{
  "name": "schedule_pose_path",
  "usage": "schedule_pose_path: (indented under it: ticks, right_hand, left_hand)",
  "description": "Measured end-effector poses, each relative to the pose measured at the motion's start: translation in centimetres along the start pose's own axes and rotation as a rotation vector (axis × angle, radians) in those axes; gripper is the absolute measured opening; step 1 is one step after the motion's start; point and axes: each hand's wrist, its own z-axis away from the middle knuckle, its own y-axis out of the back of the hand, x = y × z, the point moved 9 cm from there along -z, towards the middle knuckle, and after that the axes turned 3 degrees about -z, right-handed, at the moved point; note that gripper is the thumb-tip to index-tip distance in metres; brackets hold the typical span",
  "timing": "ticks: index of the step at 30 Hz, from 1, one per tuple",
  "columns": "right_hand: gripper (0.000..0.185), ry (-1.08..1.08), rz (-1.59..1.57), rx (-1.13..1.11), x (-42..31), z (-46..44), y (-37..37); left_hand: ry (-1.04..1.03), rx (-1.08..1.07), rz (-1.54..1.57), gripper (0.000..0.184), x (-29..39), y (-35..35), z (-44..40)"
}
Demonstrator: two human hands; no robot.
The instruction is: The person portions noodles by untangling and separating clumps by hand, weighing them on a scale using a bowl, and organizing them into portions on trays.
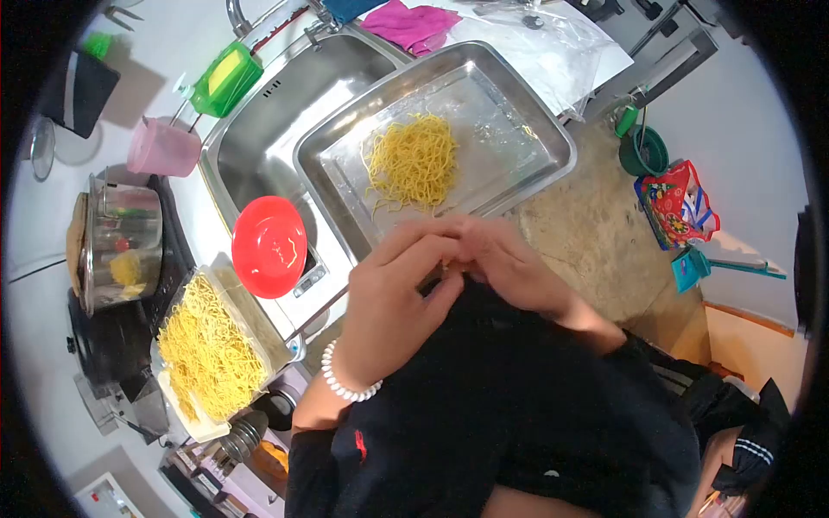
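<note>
My left hand [397, 293], with a white beaded bracelet at its wrist, is raised in front of my dark shirt. Its fingers are bent and meet those of my right hand [509, 263]. Something small may be between the fingertips, but it is too hidden to make out. Just beyond both hands lies a large metal tray [527, 112] with a heap of yellow noodles [414, 162] on it. To the left of the tray a red bowl [266, 246] rests on a small scale [311, 278], with a few noodle bits inside.
A container of yellow noodles [207, 345] stands at the lower left, below a steel pot [129, 233]. The sink [294, 112] lies behind the bowl, beside a green soap bottle [226, 79] and a pink cup [166, 148]. Plastic bags [544, 52] lie behind the tray.
</note>
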Motion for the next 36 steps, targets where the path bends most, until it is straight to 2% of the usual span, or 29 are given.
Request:
schedule_pose_path:
  ticks: [3, 7, 8, 9, 10, 11, 12, 13, 15, 16, 18, 20, 21, 22, 23, 25, 27, 30, 33, 36]
  right_hand:
    - [0.032, -0.360, 0.099, 0.107, 8.4, 4.1, 5.7]
    - [0.030, -0.400, -0.433, 0.644, 16.3, 9.6, 11.6]
    - [0.032, -0.365, -0.569, 0.631, 19.0, 9.9, 13.7]
    - [0.034, -0.408, -0.914, 0.620, 25.1, 10.9, 16.0]
    - [0.037, -0.447, -1.057, 0.815, 29.3, 11.9, 19.0]
    - [0.034, -0.423, -1.124, 0.748, 31.9, 11.0, 20.4]
    - [0.034, -0.490, -1.288, 0.810, 33.8, 9.8, 21.0]
    - [0.029, -0.443, -1.224, 0.723, 35.6, 8.0, 22.8]
    - [0.034, -0.522, -1.426, 0.534, 36.4, 1.9, 23.4]
    - [0.034, -0.550, -1.440, 0.512, 36.9, -1.4, 24.0]
    - [0.034, -0.524, -1.346, 0.545, 37.9, -7.1, 25.2]
    - [0.034, -0.458, -1.123, 0.670, 38.0, -10.9, 26.6]
    - [0.034, -0.433, -1.010, 0.723, 38.1, -11.9, 27.2]
    - [0.034, -0.412, -0.898, 0.766, 38.2, -12.2, 27.9]
    - [0.034, -0.397, -0.786, 0.816, 38.5, -12.1, 28.7]
    - [0.035, -0.382, -0.580, 0.884, 38.6, -11.2, 30.0]
    - [0.035, -0.373, -0.392, 0.934, 38.8, -9.8, 30.9]
    - [0.036, -0.334, -0.128, 1.006, 38.2, -8.0, 31.6]
    - [0.036, -0.258, 0.145, 1.066, 37.3, -6.1, 31.2]
    - [0.037, -0.109, 0.485, 1.069, 36.9, -2.9, 30.4]
  left_hand:
    - [-0.012, -0.056, 0.032, 0.022, -1.0, -1.4, -0.7]
    - [0.103, -0.173, -0.026, 0.020, -3.5, -1.4, -1.0]
    - [0.145, -0.201, -0.060, 0.019, -4.3, -1.2, -0.6]
    - [0.099, -0.173, -0.024, 0.016, -4.7, -1.2, -0.2]
    - [0.105, -0.163, -0.033, 0.015, -4.6, -0.8, 0.1]
    - [0.081, -0.176, -0.111, 0.014, -4.4, -0.7, 0.3]
    - [0.026, -0.134, -0.106, 0.014, -4.3, -0.5, 0.7]
    - [-0.032, -0.100, -0.102, 0.014, -4.2, -0.1, 1.4]
    - [0.025, -0.068, -0.103, 0.014, -4.0, 1.6, 2.5]
    - [0.043, -0.060, -0.095, 0.014, -4.0, 2.4, 3.0]
    - [0.105, 0.058, -0.135, 0.015, -4.4, 5.5, 4.7]
    - [0.182, 0.161, -0.166, 0.016, -5.0, 9.4, 6.9]
    - [0.233, 0.282, -0.179, 0.016, -5.0, 12.0, 8.5]
    - [0.241, 0.365, -0.361, 0.016, -4.8, 14.8, 10.3]
    - [0.466, 0.493, -0.237, 0.015, -5.3, 17.6, 12.8]
    - [0.529, 0.768, -0.468, 0.013, -5.2, 23.0, 18.7]
    - [0.658, 0.949, -0.617, 0.013, -6.0, 27.5, 24.9]
    - [0.742, 1.050, -0.681, 0.011, -7.3, 31.2, 29.9]
    - [0.498, 0.890, -0.791, 0.014, -10.2, 32.0, 29.3]
    - [0.564, 0.819, -0.792, 0.011, -13.7, 33.5, 29.6]
